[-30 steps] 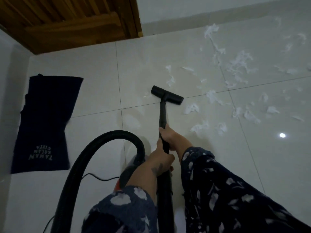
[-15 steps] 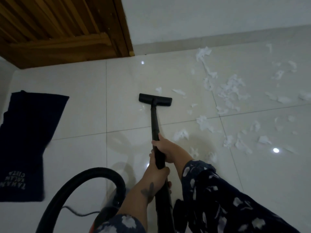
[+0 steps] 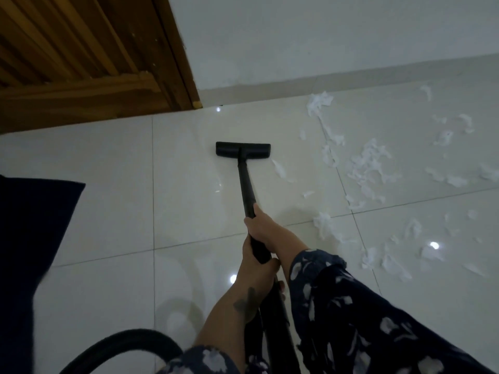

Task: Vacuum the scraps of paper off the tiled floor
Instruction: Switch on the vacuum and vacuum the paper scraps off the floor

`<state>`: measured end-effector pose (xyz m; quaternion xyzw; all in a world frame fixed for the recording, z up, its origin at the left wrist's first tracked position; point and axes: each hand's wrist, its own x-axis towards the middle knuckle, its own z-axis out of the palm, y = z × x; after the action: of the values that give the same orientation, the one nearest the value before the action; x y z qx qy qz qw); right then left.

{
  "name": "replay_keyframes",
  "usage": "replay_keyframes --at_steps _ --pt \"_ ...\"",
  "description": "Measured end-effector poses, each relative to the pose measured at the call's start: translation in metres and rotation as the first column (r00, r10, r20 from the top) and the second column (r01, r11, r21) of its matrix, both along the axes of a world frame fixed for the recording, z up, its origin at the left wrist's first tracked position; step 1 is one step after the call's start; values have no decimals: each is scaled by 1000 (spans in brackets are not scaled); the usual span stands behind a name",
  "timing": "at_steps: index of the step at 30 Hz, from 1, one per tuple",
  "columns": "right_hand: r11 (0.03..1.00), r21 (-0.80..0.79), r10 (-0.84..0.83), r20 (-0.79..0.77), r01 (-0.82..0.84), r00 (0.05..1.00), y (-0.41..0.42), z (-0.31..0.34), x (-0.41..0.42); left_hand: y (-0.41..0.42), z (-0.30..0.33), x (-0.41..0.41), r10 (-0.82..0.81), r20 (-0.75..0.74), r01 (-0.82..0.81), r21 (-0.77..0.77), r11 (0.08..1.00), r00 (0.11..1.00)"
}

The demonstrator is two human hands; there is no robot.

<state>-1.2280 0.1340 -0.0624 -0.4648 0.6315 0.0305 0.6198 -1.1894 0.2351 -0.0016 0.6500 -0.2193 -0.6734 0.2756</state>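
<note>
A black vacuum wand (image 3: 247,184) runs from my hands out to its flat floor head (image 3: 243,149), which rests on the pale tiled floor (image 3: 113,206) near the wall. My right hand (image 3: 260,225) grips the wand higher up, my left hand (image 3: 256,268) grips it just below. White paper scraps (image 3: 367,163) are scattered over the tiles to the right of the head, with one strip (image 3: 279,168) just right of the wand. The black hose (image 3: 129,344) curves along the bottom left.
A wooden door (image 3: 81,58) and its frame stand at the top left. A white wall with a skirting (image 3: 324,76) runs across the far side. A dark blue mat (image 3: 29,238) lies at the left edge.
The floor head has been pushed forward, away from me and toward the wall, over the scraps that lay just ahead of it. Both hands have kept their grip on the wand.
</note>
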Motion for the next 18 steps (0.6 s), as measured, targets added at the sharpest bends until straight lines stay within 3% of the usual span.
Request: replay_keyframes --at_steps 13,15,18 --pt "991 -83 -103 -9 102 995 -160 -18 8 -157 -13 17 -79 -91 75 -38 996 993" --pt "995 -84 -64 -47 60 997 -173 -19 4 -160 -6 15 -135 -169 132 -29 991 976" --pt "990 -25 -142 -6 142 990 -183 -18 -7 -154 3 5 -242 -211 243 -21 970 947"
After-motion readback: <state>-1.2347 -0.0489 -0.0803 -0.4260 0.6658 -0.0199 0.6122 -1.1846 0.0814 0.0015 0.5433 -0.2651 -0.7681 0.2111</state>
